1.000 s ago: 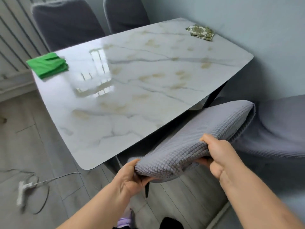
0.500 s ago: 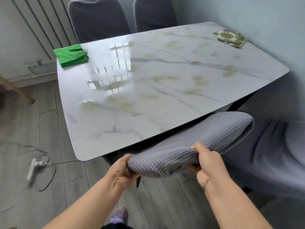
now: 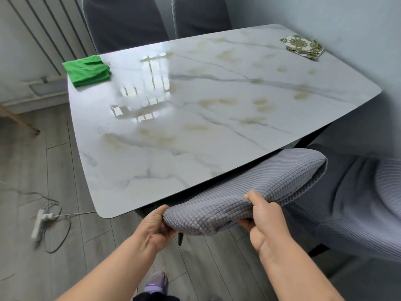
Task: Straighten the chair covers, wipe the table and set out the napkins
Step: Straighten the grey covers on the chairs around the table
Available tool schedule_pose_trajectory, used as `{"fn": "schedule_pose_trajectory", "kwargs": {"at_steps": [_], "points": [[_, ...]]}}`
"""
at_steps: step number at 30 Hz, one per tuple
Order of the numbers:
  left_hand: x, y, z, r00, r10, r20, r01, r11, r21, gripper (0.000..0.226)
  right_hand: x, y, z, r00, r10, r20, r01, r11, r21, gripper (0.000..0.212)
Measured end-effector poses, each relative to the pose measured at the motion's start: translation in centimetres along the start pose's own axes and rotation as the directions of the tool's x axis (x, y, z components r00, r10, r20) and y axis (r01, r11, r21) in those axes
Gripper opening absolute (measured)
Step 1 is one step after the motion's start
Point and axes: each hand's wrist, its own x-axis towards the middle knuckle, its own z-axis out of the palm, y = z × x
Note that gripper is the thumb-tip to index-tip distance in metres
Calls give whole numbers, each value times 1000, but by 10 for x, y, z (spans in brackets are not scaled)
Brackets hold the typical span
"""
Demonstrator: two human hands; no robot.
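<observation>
A grey waffle-knit chair cover (image 3: 256,187) sits over the back of the chair tucked under the near edge of the white marble table (image 3: 195,118). My left hand (image 3: 155,230) grips the cover's lower left corner. My right hand (image 3: 265,222) pinches a fold of the cover near its lower edge. A folded green cloth (image 3: 87,70) lies on the table's far left corner. A small stack of patterned napkins (image 3: 301,46) lies at the far right corner.
Two dark covered chairs (image 3: 123,22) stand behind the table. Another grey covered chair (image 3: 364,209) is at the right by the wall. A white power strip (image 3: 41,220) with its cable lies on the wood floor at the left. A radiator (image 3: 39,35) lines the left wall.
The view has shifted so the table sits more to the right and higher. Both hands have kept hold of the cover and drawn its lower edge down.
</observation>
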Motion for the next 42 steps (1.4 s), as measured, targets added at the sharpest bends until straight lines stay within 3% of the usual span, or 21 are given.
{"fn": "schedule_pose_trajectory", "kwargs": {"at_steps": [13,22,28,32,35,39,42], "points": [[5,-2,-7,999,-17,-43,19,999,46,12,-2,19,-1,998,39,-40,-38,999,9,13],[-1,-7,-7,997,13,-80,-6,996,91,13,1,34,-4,998,51,-42,-48,997,60,36],[0,-13,-12,994,50,-101,-39,993,108,7,-2,46,-17,996,85,13,-85,996,15,35],[-8,-14,-9,999,32,-25,-27,985,173,20,-2,24,-35,990,114,85,-103,987,-119,36],[-17,-13,-2,999,-49,-15,52,960,275,25,5,1,-46,991,120,62,-118,992,-39,26],[-21,-15,1,996,-92,-19,94,971,222,8,15,4,-39,990,138,22,-137,990,-25,5],[-19,-12,-2,998,-54,-20,57,978,198,7,17,8,-34,990,137,33,-137,991,0,4]]}}
